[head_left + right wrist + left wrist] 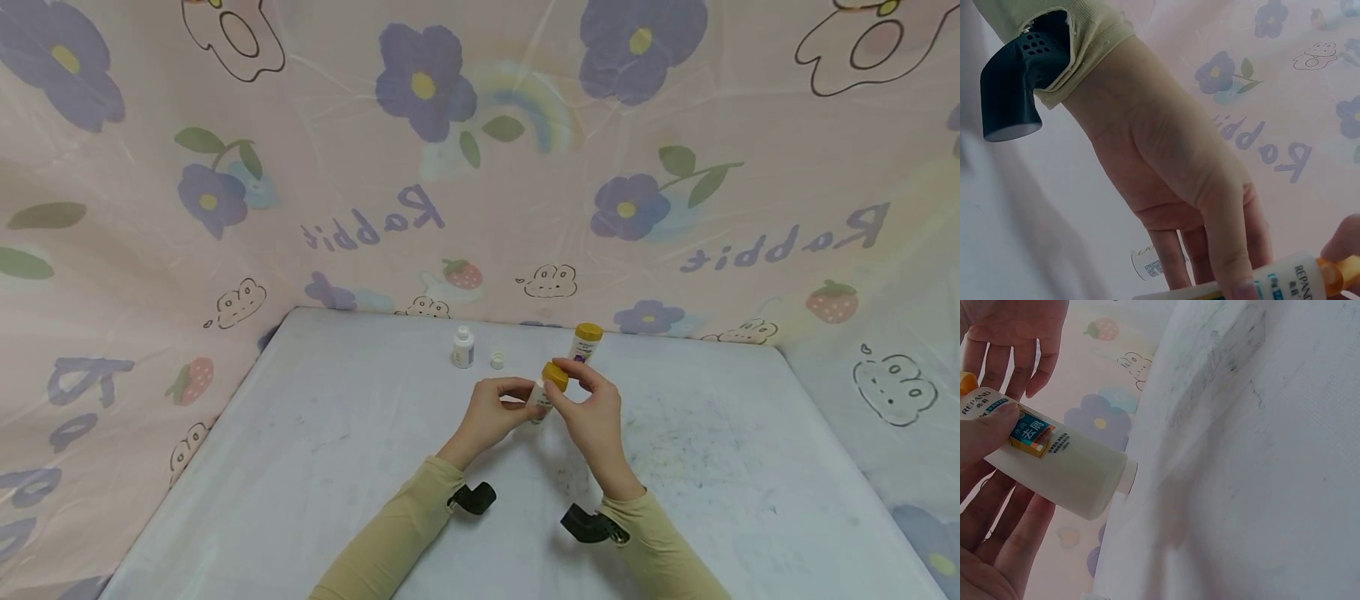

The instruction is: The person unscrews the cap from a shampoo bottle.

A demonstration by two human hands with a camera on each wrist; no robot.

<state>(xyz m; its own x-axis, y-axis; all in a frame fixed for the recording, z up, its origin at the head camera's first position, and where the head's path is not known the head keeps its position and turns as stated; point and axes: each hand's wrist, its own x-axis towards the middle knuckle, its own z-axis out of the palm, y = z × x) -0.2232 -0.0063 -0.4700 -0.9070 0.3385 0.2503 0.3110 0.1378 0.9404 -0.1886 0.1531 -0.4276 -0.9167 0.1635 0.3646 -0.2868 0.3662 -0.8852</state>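
A small white shampoo bottle point(1079, 465) with a yellow cap point(555, 377) is held tilted above the table between both hands. My left hand point(495, 414) grips the bottle's body, its thumb lying across the teal and orange label in the left wrist view. At the cap, my right hand point(595, 410) pinches with thumb and fingers. In the right wrist view, the left thumb presses the bottle near its printed lettering, while a right fingertip point(1344, 240) touches the cap at the edge. Just behind the hands stands another white bottle point(585, 346) with a yellow lid.
Left of the hands, farther back, a small white bottle point(463, 348) stands beside a small whitish cap point(497, 360). The white table point(337, 467) ends at a pink printed curtain point(495, 225). Black wrist cameras point(474, 498) hang below both sleeves.
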